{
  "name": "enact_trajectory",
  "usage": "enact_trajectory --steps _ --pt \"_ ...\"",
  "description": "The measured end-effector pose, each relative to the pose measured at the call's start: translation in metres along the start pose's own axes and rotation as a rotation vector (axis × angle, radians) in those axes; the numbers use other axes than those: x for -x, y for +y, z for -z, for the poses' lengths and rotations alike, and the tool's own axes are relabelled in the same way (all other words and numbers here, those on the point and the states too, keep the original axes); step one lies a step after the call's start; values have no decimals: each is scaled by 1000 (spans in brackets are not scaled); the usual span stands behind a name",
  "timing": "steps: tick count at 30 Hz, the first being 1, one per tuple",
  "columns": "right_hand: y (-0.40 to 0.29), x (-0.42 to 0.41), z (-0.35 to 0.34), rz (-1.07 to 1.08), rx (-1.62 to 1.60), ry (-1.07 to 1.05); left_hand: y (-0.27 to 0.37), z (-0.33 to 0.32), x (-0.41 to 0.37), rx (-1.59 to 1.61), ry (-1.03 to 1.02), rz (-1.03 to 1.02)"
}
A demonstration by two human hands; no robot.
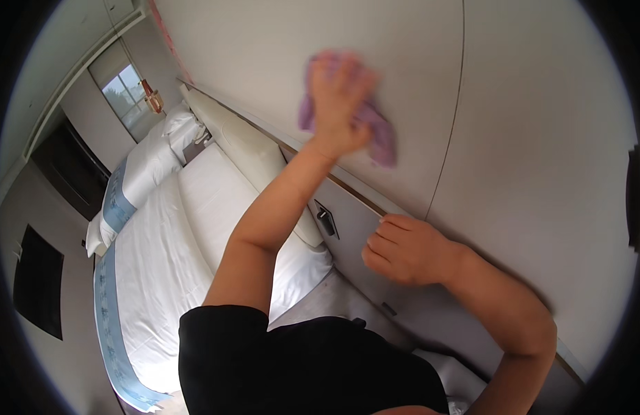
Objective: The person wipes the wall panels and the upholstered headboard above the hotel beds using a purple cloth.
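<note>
My left hand (336, 104) lies spread over a purple cloth (383, 142), pressing it against a pale wall panel (403, 46). Hand and cloth are slightly blurred, and part of the cloth hangs below the palm. Lower and to the right, my right hand (408, 251) is curled into a loose fist at the wooden trim (357, 194) along the panel's lower edge. Nothing shows in that fist, though its inner side is hidden. A thin vertical seam (457, 93) in the panel runs down to just above it.
A bed with white bedding (154, 280) and a blue runner (110, 332) stands at left, its padded headboard (242, 129) along the wall. Below the trim sits a black wall fixture (326, 220). Farther off are another bed (148, 150), a pendant lamp (154, 99) and a dark screen (38, 282).
</note>
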State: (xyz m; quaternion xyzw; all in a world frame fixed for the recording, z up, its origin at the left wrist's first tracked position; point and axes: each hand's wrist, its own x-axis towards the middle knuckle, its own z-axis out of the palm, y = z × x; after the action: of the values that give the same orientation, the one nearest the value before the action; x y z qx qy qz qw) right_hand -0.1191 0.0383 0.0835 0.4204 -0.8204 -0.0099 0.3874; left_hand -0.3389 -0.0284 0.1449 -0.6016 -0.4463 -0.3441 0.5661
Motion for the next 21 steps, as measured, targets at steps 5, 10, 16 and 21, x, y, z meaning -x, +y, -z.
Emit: enact_trajectory --steps 5,10,16,21 --pt "-3 -1 -5 11 -21 -11 -48 -2 41 -14 284 780" --pt "-5 -3 -10 48 -74 -28 -5 -21 82 57 308 940" --pt "-7 -1 -6 24 -88 -63 46 0 -41 47 -151 -217" --pt "-1 6 -2 -27 -18 -85 -38 -14 -127 -140 56 -354"
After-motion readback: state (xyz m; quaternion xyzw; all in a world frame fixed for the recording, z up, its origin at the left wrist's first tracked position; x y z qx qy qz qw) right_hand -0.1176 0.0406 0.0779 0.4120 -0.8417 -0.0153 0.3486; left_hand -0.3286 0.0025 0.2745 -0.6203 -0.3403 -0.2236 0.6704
